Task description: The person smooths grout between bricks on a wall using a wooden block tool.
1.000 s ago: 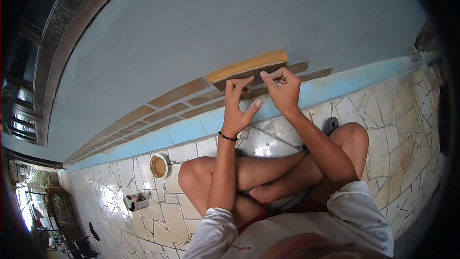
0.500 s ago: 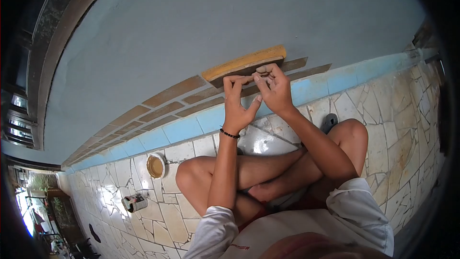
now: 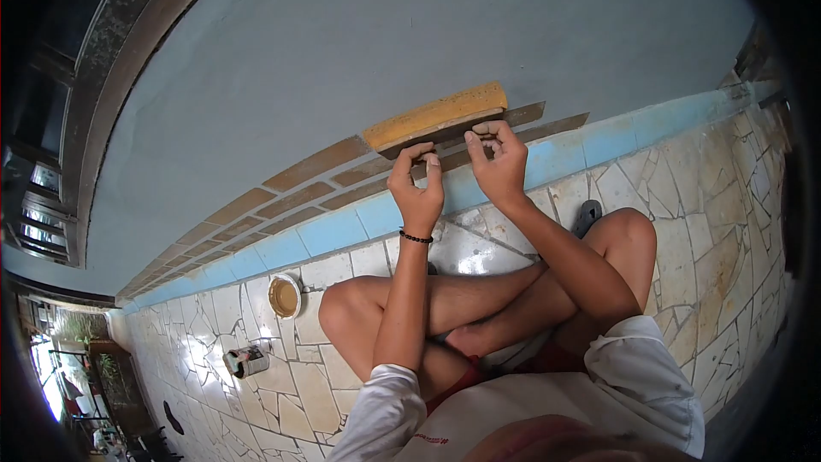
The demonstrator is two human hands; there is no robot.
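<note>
A long yellow-orange strip (image 3: 436,114), like a block or board with a pale lower edge, sits against the grey wall (image 3: 359,43) over the painted brown brick shapes (image 3: 321,163). Just below its left part, my left hand (image 3: 416,193) has thumb and fingers curled towards each other. My right hand (image 3: 499,164) pinches near the strip's right lower edge, its other fingers bent. Whether either hand grips the edge or something thin cannot be made out. A black bead bracelet (image 3: 416,238) is round my left wrist.
Light blue tiles (image 3: 333,229) run along the wall's foot. On the stone-pattern floor (image 3: 308,389) stand a white tub with tan contents (image 3: 285,297) and a small paint-smeared can (image 3: 246,363). My crossed legs (image 3: 479,312) are close below my hands. A grey sandal (image 3: 587,217) lies near my knee.
My hands have moved apart: the left has come down and left, its fingers now curled, and the right has shifted slightly right. The yellow strip stays against the wall.
</note>
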